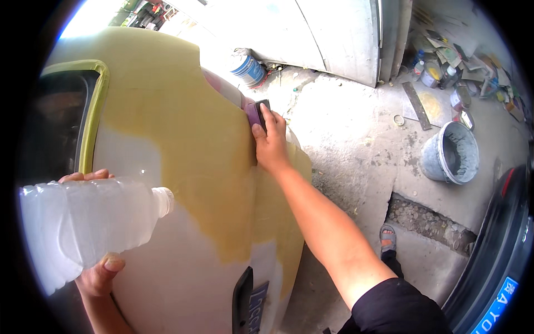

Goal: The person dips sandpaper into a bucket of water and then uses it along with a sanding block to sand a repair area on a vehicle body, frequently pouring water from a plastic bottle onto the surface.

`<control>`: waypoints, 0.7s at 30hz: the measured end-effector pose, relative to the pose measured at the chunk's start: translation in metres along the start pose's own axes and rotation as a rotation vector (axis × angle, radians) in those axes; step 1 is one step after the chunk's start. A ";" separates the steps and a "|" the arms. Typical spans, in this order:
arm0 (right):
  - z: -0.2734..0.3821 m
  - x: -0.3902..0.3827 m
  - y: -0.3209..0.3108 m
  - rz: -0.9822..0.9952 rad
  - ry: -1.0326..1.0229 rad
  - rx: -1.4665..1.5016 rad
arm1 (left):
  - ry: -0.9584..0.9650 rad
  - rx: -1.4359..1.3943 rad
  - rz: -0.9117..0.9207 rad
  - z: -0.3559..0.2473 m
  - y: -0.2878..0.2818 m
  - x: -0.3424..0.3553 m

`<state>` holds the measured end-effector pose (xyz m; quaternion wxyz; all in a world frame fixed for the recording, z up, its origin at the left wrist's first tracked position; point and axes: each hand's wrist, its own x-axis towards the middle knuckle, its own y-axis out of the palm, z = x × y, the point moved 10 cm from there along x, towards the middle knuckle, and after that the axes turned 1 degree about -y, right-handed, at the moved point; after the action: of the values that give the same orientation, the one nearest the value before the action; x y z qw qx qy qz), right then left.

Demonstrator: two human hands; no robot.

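Observation:
My left hand [100,275] is closed around a clear plastic bottle [94,220], which lies nearly on its side with its uncapped-looking neck pointing right. Cloudy or clear liquid inside it is hard to make out. The bottle is in front of a car body panel [192,167] with yellowish-tan patches over pale grey. Out at the panel's far right edge, my right hand [271,146] grips a dark sanding block [256,113] with a purple face. That purple face rests against the curved edge of the panel. Yellow-green masking tape [89,133] borders the dark car window [58,122].
A blue paint can [248,71] stands beyond the panel, near a pale metal door [339,33]. To the right are a grey bucket [434,158], a broken-out floor trench [428,222] and a dark car [500,239]. Bottles, tins and scraps [445,72] clutter the far right corner.

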<state>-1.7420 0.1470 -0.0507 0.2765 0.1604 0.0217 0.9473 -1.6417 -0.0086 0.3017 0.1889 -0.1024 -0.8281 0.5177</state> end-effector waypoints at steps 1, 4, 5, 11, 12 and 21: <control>0.000 -0.014 0.002 0.025 0.023 0.018 | -0.022 -0.055 -0.021 0.004 0.002 0.000; 0.041 -0.116 0.000 0.100 0.041 0.044 | -0.020 -0.078 -0.033 0.008 -0.002 -0.001; 0.058 -0.163 -0.002 0.125 0.041 0.032 | -0.013 -0.075 -0.040 0.009 -0.003 -0.003; 0.054 -0.115 0.007 0.052 0.066 0.110 | -0.006 -0.023 -0.023 0.005 -0.010 -0.007; 0.027 -0.068 0.000 0.004 0.086 0.072 | 0.000 -0.055 -0.033 0.010 -0.001 -0.005; 0.041 -0.149 -0.016 0.163 0.116 0.009 | 0.025 -0.141 -0.070 0.013 0.010 0.003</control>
<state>-1.6018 0.0794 -0.0575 0.1961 0.1075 0.0288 0.9743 -1.6496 -0.0137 0.2887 0.2094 -0.0929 -0.8632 0.4499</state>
